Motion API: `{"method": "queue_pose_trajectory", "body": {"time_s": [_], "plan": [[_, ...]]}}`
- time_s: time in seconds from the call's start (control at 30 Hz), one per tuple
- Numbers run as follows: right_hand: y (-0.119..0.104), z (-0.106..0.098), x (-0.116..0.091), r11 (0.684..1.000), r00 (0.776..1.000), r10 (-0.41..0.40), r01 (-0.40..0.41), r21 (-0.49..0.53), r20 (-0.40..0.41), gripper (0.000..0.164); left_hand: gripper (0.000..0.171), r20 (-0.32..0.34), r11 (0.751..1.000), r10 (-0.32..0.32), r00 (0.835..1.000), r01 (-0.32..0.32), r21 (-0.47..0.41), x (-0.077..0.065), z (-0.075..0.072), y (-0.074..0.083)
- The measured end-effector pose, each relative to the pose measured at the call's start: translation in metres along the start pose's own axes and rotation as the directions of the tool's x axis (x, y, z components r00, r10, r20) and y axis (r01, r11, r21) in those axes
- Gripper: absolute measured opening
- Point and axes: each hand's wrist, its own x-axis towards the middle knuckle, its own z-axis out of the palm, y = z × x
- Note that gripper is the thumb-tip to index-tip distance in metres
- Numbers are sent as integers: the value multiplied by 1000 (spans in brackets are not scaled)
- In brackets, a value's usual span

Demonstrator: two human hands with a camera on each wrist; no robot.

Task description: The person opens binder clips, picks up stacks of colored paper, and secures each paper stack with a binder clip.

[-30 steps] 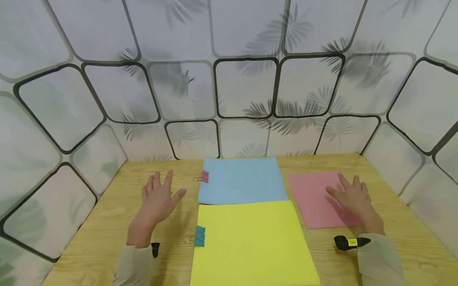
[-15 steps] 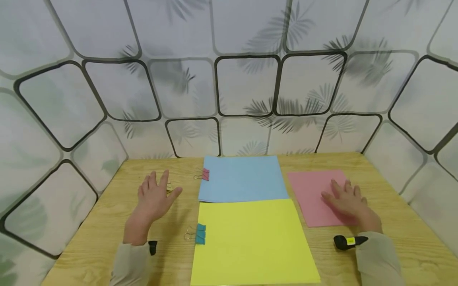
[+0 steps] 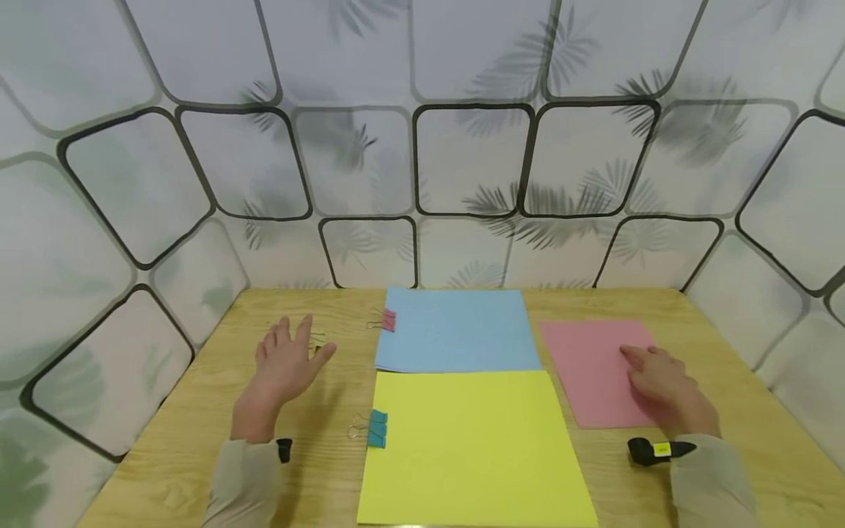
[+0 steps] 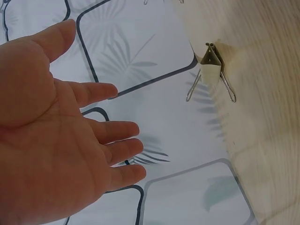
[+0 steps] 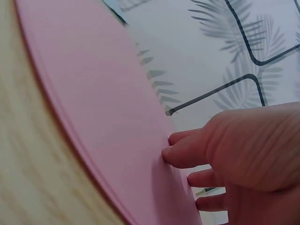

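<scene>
My left hand [image 3: 284,370] hovers with fingers spread over the left side of the table and holds nothing. Just past it stands a gold binder clip [image 4: 211,70], seen whole in the left wrist view and partly hidden behind the thumb in the head view. On the right, my right hand [image 3: 663,378] is at the right edge of a sheet or stack of pink paper [image 3: 594,367]. Its thumb and index finger lie close together on the paper, while the other fingers [image 5: 206,179] curl at the edge. The pink paper lies flat.
Blue paper [image 3: 458,330] lies at the back middle with a pink binder clip [image 3: 389,320] on its left edge. In front is larger yellow paper [image 3: 475,447], carrying a teal binder clip [image 3: 378,429]. A patterned cloth wall [image 3: 462,161] encloses the wooden table [image 3: 317,469].
My right hand has gone from spread above the pink paper to curled at its right edge. The left hand stays nearly still. The head view has shifted slightly.
</scene>
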Motion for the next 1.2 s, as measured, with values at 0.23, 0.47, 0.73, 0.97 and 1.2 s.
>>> {"method": "queue_pose_trajectory", "body": {"time_s": [0.23, 0.47, 0.73, 0.97, 1.2], "plan": [[13, -8, -9, 988, 993, 116, -117, 96, 16, 72, 76, 33, 999, -33, 999, 33, -1, 4, 7, -1], [12, -24, -12, 967, 975, 207, -217, 131, 84, 93, 76, 49, 998, -55, 997, 56, -10, 3, 7, -3], [9, -38, 4, 958, 968, 210, -232, 167, 138, 90, 76, 31, 998, -64, 997, 65, -19, 1, -3, -6], [8, -42, 9, 951, 952, 257, -279, 129, 167, 79, 75, 15, 998, -61, 998, 61, -23, 0, -5, -7], [12, -37, 15, 945, 953, 244, -275, 178, 177, 78, 76, 2, 998, -61, 998, 61, -19, 2, -5, -7]]}}
